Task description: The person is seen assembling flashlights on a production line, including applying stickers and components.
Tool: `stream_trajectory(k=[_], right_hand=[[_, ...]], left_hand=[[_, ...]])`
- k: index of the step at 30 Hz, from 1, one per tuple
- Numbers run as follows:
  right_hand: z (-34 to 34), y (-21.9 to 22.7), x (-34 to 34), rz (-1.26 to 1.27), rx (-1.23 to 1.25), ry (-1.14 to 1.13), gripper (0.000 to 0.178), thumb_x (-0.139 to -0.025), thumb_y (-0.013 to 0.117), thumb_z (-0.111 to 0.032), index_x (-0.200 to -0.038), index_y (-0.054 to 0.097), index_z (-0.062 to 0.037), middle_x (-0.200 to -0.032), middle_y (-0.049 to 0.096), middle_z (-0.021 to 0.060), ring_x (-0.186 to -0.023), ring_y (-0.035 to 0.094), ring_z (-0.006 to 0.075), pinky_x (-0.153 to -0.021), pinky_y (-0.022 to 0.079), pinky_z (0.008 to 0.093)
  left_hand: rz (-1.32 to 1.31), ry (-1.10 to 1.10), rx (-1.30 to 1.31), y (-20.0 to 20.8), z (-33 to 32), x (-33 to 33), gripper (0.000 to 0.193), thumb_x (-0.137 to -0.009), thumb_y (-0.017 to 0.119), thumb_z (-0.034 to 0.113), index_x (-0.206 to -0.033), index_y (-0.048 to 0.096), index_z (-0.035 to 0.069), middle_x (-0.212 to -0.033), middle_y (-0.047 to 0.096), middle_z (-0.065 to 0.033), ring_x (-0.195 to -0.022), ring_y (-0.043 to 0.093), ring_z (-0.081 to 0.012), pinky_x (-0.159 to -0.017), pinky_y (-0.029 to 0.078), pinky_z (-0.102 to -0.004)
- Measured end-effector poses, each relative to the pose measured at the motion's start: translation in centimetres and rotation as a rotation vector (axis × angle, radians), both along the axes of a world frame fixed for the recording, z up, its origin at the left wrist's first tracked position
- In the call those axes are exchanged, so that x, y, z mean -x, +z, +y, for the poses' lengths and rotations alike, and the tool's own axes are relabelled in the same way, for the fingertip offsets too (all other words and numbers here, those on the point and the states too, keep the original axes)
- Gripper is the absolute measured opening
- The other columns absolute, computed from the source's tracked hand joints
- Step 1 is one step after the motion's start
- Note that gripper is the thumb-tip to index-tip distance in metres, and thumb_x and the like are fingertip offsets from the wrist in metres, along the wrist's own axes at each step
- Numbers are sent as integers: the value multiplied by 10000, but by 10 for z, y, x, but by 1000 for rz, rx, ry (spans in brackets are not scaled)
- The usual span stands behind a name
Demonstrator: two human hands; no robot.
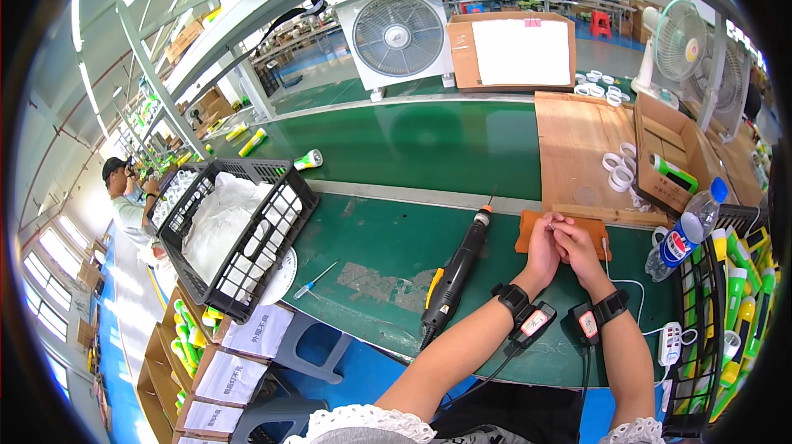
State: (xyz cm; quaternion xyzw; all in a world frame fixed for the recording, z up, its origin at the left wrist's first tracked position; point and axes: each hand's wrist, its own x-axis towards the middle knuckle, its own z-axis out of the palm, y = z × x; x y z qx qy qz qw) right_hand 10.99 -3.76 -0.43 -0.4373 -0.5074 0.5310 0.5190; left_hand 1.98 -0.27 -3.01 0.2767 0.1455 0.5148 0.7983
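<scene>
My left hand and my right hand meet over the green workbench, fingertips pinched together. Whatever they hold, if anything, is too small or hidden to make out. Beneath and behind them lies an orange cloth or pad. To the left of my hands rests a black electric screwdriver with an orange collar, its thin bit pointing away. A small screwdriver with a blue handle lies farther left. Each wrist wears a black strap with a small box and a cable.
A black crate with white plastic sheeting stands left. Beyond runs a green conveyor belt carrying flashlights. At right are a wooden board, white rings, a bottle, a power strip and a rack of flashlights.
</scene>
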Motion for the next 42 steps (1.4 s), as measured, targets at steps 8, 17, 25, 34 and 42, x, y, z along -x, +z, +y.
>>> stream_trajectory(k=[8,17,25,34,42], right_hand=[[1,-2,0,23,-12,0,226,-886,464,-142,-1033,583,-19,-609,376,-68,-517,326,21,-450,229,175],[2,-3,0,-26,-21,-13,270,-892,460,-185,-1085,560,-25,-578,354,-70,-498,302,25,-447,215,183],[1,-3,-1,61,-12,-51,248,-887,467,-170,-1057,576,-27,-583,376,-63,-493,318,26,-436,223,181],[2,-2,-1,38,-21,-26,251,-890,458,-159,-1072,570,-27,-588,379,-65,-499,323,25,-439,228,178],[1,-1,0,13,-13,-3,247,-888,460,-150,-1065,565,-13,-604,384,-63,-518,336,26,-449,238,176]], left_hand=[[21,-16,5,2,0,1,250,-850,341,355,-906,445,134,-948,519,-25,-868,504,-166,-617,428,-295],[30,-17,-6,1,-1,0,256,-848,344,365,-912,441,136,-961,517,-21,-887,499,-163,-658,426,-296],[45,-26,-20,3,-1,0,263,-843,344,368,-936,433,138,-999,522,-21,-860,508,-156,-616,424,-293],[54,-16,-22,5,-2,0,274,-847,336,375,-948,425,136,-1001,520,-17,-816,512,-152,-576,419,-280],[37,-5,-7,0,-1,0,263,-858,352,379,-916,445,140,-970,527,-12,-832,515,-151,-584,428,-287]])
